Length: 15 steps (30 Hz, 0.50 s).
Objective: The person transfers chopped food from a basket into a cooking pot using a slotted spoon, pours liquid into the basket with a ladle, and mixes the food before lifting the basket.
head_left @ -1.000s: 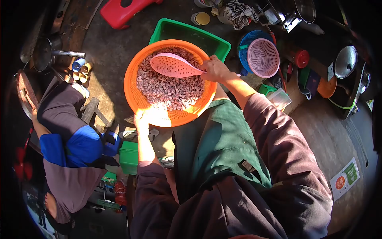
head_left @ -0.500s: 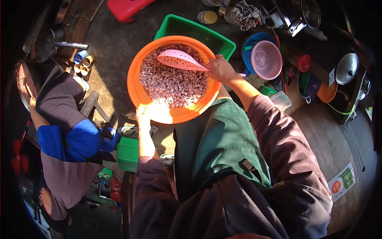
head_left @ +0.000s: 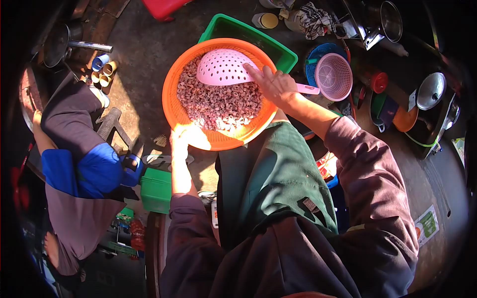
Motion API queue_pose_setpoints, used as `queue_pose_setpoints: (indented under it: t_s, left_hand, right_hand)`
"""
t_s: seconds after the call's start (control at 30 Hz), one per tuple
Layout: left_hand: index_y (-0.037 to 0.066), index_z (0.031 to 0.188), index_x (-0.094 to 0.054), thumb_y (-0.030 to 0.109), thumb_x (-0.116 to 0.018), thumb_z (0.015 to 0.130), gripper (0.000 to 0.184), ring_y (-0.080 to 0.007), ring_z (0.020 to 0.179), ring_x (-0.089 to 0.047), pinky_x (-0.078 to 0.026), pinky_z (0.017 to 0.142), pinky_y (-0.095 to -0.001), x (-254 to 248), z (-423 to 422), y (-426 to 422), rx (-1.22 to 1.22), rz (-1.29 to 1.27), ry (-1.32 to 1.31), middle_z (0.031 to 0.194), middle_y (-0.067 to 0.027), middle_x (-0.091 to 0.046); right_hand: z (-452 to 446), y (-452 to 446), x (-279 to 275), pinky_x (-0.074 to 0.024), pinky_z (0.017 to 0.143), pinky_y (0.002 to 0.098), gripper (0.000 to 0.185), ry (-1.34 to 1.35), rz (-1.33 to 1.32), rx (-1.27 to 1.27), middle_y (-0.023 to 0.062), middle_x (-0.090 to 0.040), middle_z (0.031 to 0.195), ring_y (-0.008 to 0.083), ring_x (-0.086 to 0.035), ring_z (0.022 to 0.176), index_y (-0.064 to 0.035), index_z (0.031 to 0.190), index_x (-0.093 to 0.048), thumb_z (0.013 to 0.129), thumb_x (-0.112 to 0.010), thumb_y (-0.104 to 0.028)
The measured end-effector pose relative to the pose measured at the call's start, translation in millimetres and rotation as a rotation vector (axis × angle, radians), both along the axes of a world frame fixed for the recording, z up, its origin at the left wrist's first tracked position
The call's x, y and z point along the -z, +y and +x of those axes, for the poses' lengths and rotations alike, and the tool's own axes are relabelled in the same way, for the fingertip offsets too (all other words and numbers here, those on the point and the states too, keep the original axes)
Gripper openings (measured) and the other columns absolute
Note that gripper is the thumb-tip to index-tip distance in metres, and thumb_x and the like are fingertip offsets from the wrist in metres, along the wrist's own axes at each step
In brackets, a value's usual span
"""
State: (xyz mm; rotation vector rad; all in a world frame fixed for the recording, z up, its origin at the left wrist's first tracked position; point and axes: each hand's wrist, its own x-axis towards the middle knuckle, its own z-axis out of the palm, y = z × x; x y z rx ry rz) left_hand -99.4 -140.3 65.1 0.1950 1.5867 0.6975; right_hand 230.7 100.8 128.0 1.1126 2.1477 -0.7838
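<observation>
An orange basket (head_left: 171, 102) holds many small pinkish-brown pieces (head_left: 218, 107). My left hand (head_left: 180, 140), brightly sunlit, grips its lower left rim. Above the right part of the basket, my right hand (head_left: 276, 86) is closed on a pink perforated scoop (head_left: 226, 68). The scoop's rounded, holed underside faces up over the pieces, and its handle sticks out to the right past the hand. Behind the orange basket lies a green tub (head_left: 248, 31), partly covered by it.
A person (head_left: 74, 119) in dark trousers is at the left. To the right are a pink basket (head_left: 334, 77) in a blue one (head_left: 318, 54) and a metal lid (head_left: 431, 91). A green box (head_left: 156, 190) stands lower left; a red stool (head_left: 164, 7) is at the top.
The scoop has turned over so its rounded, holed underside faces up. My right forearm has swung outward to the right. The basket sits slightly higher and further right in view.
</observation>
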Motion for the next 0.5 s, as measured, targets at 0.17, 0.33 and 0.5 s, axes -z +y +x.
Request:
queue_pose_setpoints:
  t_s: [0.17, 0.33, 0.5]
  left_hand:
    - [0.0, 0.097, -0.055, 0.001, -0.056, 0.083, 0.014, -0.0149, 0.054, -0.057, -0.051, 0.054, -0.0281, -29, 15, 31, -0.029, -0.027, -0.052, 0.074, -0.007, -0.059]
    - [0.0, 0.09, -0.053, 0.003, -0.056, 0.083, 0.009, -0.0152, 0.052, -0.055, -0.05, 0.05, -0.0287, -16, 13, 21, -0.01, 0.041, -0.062, 0.069, -0.0063, -0.056]
    - [-0.001, 0.101, -0.055, 0.0, -0.057, 0.082, 0.02, -0.0144, 0.064, -0.06, -0.052, 0.063, -0.0285, -12, 12, 4, -0.065, -0.01, -0.06, 0.079, -0.0065, -0.061]
  right_hand:
    - [-34, -3, 44, -0.0538, 0.067, 0.0365, 0.059, -0.061, -0.006, 0.043, 0.0154, -0.059, 0.103, 0.0273, -0.066, 0.086, -0.0098, 0.143, -0.025, 0.088, -0.048, -0.011]
    - [-54, -52, 57, -0.0539, 0.07, 0.0394, 0.056, -0.03, -0.204, 0.031, 0.0194, -0.063, 0.102, 0.0302, -0.066, 0.089, 0.0001, 0.139, -0.028, 0.088, -0.049, -0.012]
    - [-32, -65, 38, -0.0535, 0.072, 0.0398, 0.059, -0.015, -0.264, 0.063, 0.0205, -0.061, 0.101, 0.032, -0.065, 0.088, 0.0001, 0.137, -0.031, 0.084, -0.055, -0.015]
